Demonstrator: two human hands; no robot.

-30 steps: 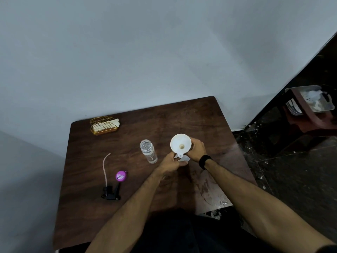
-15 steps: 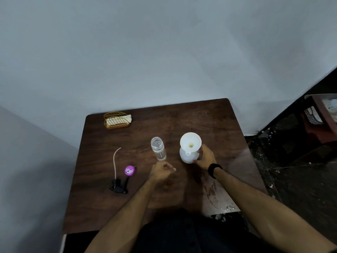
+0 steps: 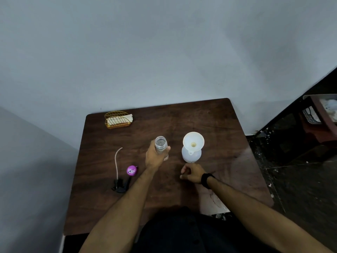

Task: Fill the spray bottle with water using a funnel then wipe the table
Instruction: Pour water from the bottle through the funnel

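The spray bottle [image 3: 191,155], a pale white body with its spray head removed, is standing upright on the dark wooden desk [image 3: 209,121], right of centre, with a white funnel [image 3: 193,141] sitting in its neck, wide mouth facing up. Just to its left, a clear water bottle [image 3: 161,147] with no cap is standing with water visible inside. The left hand [image 3: 155,157] is wrapping around this water bottle from the near-left side, thumb showing on the right of the bottle and fingers curling round its far side, with the forearm reaching out straight from the near edge of the desk. The right hand [image 3: 193,173] is hovering just near of the spray bottle, not touching it; its fingers are curling loosely inward and gripping nothing, knuckles pointing left, and a black wristband [image 3: 207,180] is circling the wrist. The right forearm is angling in from the near right.

On the left part of the desk, the black spray head [image 3: 120,185] is lying on its side with its thin tube [image 3: 116,159] curving toward the far side, and a purple cap [image 3: 131,170] is lying just right of it. At the far left corner a gold wire holder [image 3: 117,119] is holding pale folded napkins [image 3: 127,118].
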